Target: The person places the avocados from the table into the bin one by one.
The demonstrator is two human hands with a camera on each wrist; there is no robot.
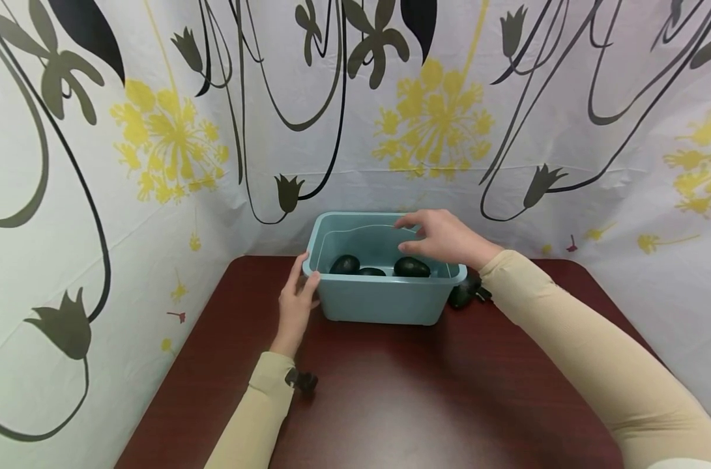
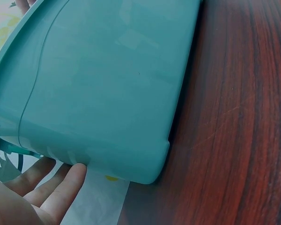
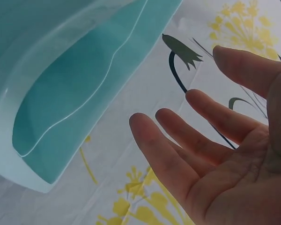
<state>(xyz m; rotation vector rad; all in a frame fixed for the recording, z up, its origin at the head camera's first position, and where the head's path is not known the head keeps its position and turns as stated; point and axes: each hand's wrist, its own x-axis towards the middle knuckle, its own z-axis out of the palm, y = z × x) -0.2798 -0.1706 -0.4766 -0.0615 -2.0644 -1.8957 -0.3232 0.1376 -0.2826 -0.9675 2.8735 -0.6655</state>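
Note:
A light blue plastic bin point(image 1: 378, 299) stands near the back of the table, with dark green avocados point(image 1: 412, 267) lying on its floor. My left hand point(image 1: 295, 303) is at the bin's left end, its fairly straight fingers touching the end wall in the left wrist view. Over the right part of the bin, my right hand point(image 1: 443, 238) is held with fingers spread and slightly bent. Nothing is in its palm in the right wrist view. Another dark green avocado point(image 1: 461, 296) sits on the table just right of the bin, partly hidden by the right wrist.
The dark red-brown wooden table point(image 1: 390, 391) stretches in front of the bin. Close behind the bin and along the sides hangs a white cloth point(image 1: 343, 150) with yellow flowers and grey stems. A small black camera point(image 1: 305, 381) is strapped to the left wrist.

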